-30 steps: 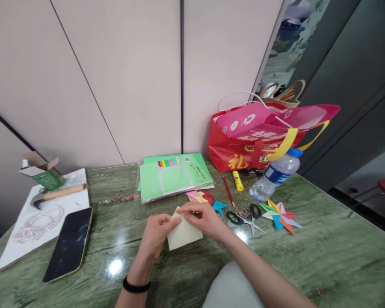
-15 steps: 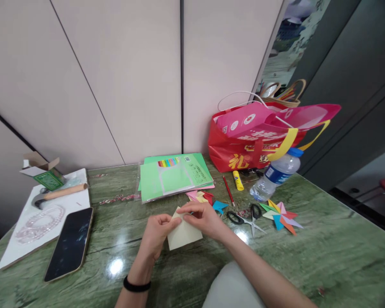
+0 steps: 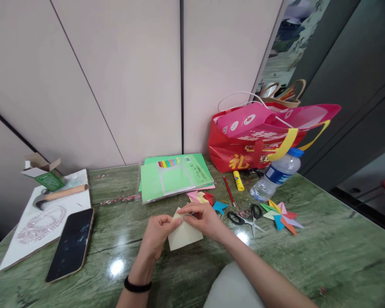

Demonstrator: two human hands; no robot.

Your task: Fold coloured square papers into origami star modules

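A pale yellow sheet of paper (image 3: 186, 236) is held up just above the table between both hands. My left hand (image 3: 160, 233) pinches its left upper edge between thumb and fingers. On the upper right part, my right hand (image 3: 202, 219) grips the paper, its fingers bent over the top corner. My fingers cover part of that corner, so any fold there is hard to make out. Behind the hands lie several folded paper pieces in pink, yellow and red (image 3: 201, 197), with a blue folded piece (image 3: 220, 207) beside them.
Black-handled scissors (image 3: 250, 221), a multicoloured paper pinwheel shape (image 3: 282, 217), a red pencil (image 3: 229, 191), a glue stick (image 3: 238, 181) and a water bottle (image 3: 277, 174) are rightward. A green paper pack (image 3: 176, 177) lies behind; a phone (image 3: 71, 244) and a hammer (image 3: 60, 194) are leftward.
Both hands keep their grip on the paper, almost unmoved. The whole view has shifted very slightly.
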